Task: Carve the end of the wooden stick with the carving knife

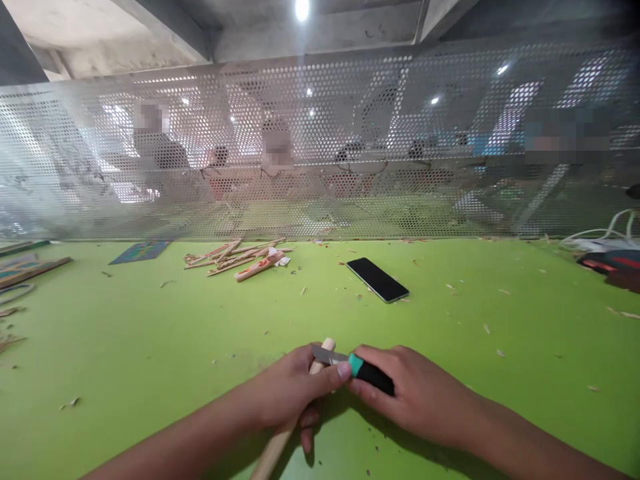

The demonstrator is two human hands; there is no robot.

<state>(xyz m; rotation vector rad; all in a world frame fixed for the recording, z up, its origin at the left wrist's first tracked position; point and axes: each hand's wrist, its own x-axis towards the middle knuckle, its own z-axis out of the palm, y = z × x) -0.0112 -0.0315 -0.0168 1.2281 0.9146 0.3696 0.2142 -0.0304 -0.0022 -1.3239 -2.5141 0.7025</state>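
Note:
My left hand [300, 387] is closed around a pale round wooden stick [276, 448] near its far end. The stick slants from the bottom edge up towards the middle of the table. In my right hand [420, 393] is a knife [373, 375] with a black and green handle. Its grey blade lies across the stick just below the rounded tip. My left thumb presses near the blade, close to the handle. Part of the blade's edge is hidden by the thumb.
A black phone [378, 279] lies on the green table [190, 347]. Behind it stands a perforated metal screen [320, 193] with people beyond. Thin wooden sticks [233, 257] are heaped at the back. White cables [600, 233] and a dark red-marked object [613, 263] sit at right. Shavings are scattered around.

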